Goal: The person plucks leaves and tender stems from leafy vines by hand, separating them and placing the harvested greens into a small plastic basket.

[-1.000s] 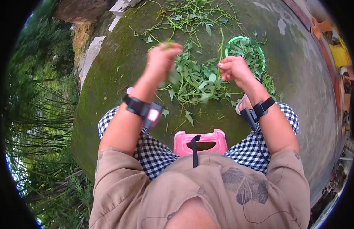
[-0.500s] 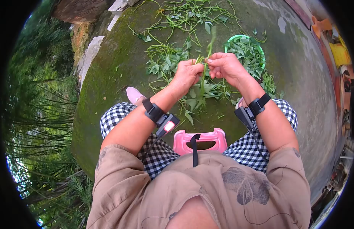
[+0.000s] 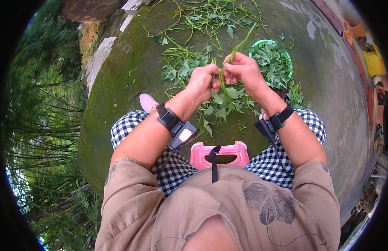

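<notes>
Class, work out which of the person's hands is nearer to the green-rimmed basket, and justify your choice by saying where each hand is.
Right. The right hand is just left of the green-rimmed basket; the left hand is farther left, beyond the right.

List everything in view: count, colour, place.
Long stem: one, green, in the right hand's fingers
Short stems: count unclear, green, in the left hand
Leafy heap: one, green, ground below the hands
Vine tangle: one, green, ground at top
Basket: one, green rim, right of the heap, filled with leaves
Stool: one, pink, between the knees
Strap: one, black, over the stool
Bushes: uncounted, green, far left
Yellow item: one, yellow, right edge, unclear
Wrist devices: two, black, one per wrist
Shirt: one, brown, torso
Trousers: one pair, black-and-white check, legs
Left hand: one, bare, centre
Right hand: one, bare, right of it
</notes>
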